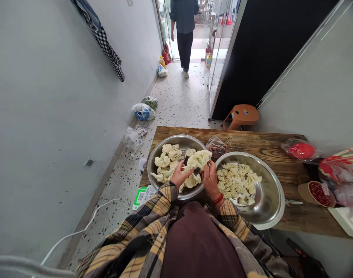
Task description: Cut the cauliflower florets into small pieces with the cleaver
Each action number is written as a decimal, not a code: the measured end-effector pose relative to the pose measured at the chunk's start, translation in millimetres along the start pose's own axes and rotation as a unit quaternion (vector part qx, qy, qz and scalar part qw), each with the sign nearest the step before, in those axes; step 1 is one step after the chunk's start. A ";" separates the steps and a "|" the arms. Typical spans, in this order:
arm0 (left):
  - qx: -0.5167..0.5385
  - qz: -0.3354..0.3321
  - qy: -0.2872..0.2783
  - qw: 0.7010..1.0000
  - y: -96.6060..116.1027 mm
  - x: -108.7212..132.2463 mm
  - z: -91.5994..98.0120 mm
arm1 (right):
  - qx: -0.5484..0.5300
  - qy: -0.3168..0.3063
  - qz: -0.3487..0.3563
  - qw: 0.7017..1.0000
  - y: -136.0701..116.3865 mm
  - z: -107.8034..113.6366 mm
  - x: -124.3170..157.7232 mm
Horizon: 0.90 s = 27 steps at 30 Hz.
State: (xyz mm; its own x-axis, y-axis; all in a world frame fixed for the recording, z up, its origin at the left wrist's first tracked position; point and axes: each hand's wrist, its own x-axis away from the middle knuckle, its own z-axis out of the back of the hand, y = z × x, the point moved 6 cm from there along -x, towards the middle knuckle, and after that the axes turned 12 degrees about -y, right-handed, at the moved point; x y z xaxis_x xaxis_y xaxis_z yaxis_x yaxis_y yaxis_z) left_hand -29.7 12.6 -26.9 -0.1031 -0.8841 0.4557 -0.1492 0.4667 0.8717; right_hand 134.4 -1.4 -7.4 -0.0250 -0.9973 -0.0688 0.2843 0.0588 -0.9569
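Observation:
A large piece of cauliflower [200, 159] is held up over the left metal bowl [152, 170]. My right hand [210, 180], with a red bracelet at the wrist, grips its right side. At its lower left, the fingers of my left hand [179, 175] are closed on the cauliflower; some fingertips are hidden. Inside the left bowl lie several big florets [163, 160]. The right metal bowl [267, 193] holds a heap of small cut florets [236, 181], just right of my right wrist. I cannot make out a knife in either hand.
Behind the bowls sits a bagged dark-red item [216, 146] on the wooden table [263, 143]. A paper tub of red bits [319, 193], skewers [343, 157] and a red bagged item [301, 150] stand right. Beyond are an orange stool [242, 116], floor bags [144, 111] and a person [184, 34] in the doorway.

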 end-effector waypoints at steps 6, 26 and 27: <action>0.121 0.064 -0.113 0.984 13.8 11.0 -27.1 | 0.034 -0.042 0.042 0.998 -27.6 -13.8 11.1; 0.078 -0.082 0.068 0.991 40.7 29.5 -24.4 | -0.176 -0.076 -0.141 0.971 -7.8 -38.9 10.0; 0.094 -0.071 0.057 0.991 37.4 28.8 -23.1 | -0.213 -0.079 -0.156 0.961 -8.1 -39.7 8.0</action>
State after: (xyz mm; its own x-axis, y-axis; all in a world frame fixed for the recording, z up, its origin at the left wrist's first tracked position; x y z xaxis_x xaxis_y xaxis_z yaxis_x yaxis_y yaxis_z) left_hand -15.6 4.1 23.0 0.0414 -0.9331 0.3572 -0.3353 0.3238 0.8847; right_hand 93.9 -8.1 -11.4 0.1099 -0.9617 0.2511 -0.1316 -0.2645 -0.9554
